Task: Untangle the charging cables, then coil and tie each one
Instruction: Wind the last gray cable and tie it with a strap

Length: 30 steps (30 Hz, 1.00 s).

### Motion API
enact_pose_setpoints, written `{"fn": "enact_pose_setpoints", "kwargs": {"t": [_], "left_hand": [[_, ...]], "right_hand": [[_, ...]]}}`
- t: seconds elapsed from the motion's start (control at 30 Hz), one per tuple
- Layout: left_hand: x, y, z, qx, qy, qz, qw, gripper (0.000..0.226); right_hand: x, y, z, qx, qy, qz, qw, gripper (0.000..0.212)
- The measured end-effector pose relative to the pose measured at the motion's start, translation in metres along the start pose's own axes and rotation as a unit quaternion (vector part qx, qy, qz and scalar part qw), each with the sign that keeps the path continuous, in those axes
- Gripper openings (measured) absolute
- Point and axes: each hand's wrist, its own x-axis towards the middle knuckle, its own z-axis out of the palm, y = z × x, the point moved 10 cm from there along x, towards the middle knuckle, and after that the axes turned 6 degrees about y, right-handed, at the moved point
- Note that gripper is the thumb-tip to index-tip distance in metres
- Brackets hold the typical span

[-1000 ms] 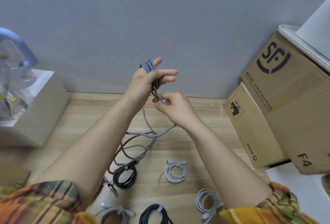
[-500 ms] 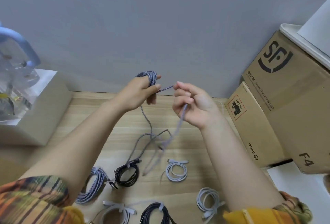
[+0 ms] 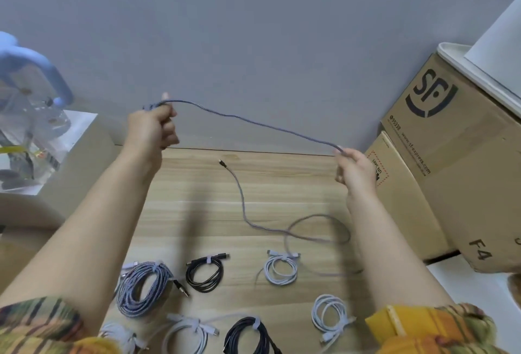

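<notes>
At far left, beyond the fingers, a clear container with a blue handle (image 3: 36, 77) sits on a pale box. The left hand (image 3: 152, 130) is raised above a wooden table (image 3: 197, 198), fingers clenched around a small bundle of grey braided cable (image 3: 253, 121); how many turns sit inside that fist is hard to tell, since the fingers hide them. From the fist the cable runs taut, sloping down to the right hand (image 3: 352, 167), whose fingertips pinch it. Below the right fingers the rest of the cable drops to the table, makes a loose loop (image 3: 318, 229), and trails back toward the middle, ending in a plug (image 3: 222, 162) lying between the two hands.

Nearer the body than either hand lie finished coils, each tied: a braided grey coil (image 3: 143, 288), a black coil (image 3: 204, 273), a white coil (image 3: 282, 267), and others along the bottom edge. To the right of the right fingers stand cardboard boxes (image 3: 451, 162).

The likely trouble: the loose loop on the table could tighten into a knot as slack is pulled through, or the dragging tail could snag the tied white coil close beside it and pull it out of place.
</notes>
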Motion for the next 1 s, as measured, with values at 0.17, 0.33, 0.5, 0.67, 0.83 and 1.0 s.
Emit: {"fn": "enact_pose_setpoints", "kwargs": {"t": [0.17,0.33,0.5,0.67,0.83,1.0], "left_hand": [[-0.016,-0.052,0.002,-0.014,-0.040,-0.120,0.992,0.034],[-0.063,-0.083,0.041,0.048,-0.137,-0.178,0.973,0.035],[-0.082,-0.088,0.050,0.099,-0.153,-0.182,0.966,0.035],[-0.087,-0.097,0.044,0.149,-0.130,-0.179,0.964,0.035],[-0.100,-0.088,0.053,0.236,-0.135,-0.128,0.954,0.026],[-0.140,-0.094,0.078,0.150,-0.348,-0.206,0.902,0.032]], "right_hand": [[-0.004,0.017,-0.001,0.081,0.001,0.057,0.995,0.017],[-0.025,-0.012,0.025,-0.234,-0.065,-0.083,0.967,0.054],[-0.077,-0.054,0.041,-0.199,-0.107,-0.232,0.946,0.109],[-0.146,-0.114,0.022,-0.162,-0.028,-0.448,0.879,0.104],[-0.219,-0.121,0.066,-0.305,-0.004,-0.684,0.663,0.052],[-0.171,-0.097,0.071,-0.377,0.003,-0.647,0.663,0.036]]}}
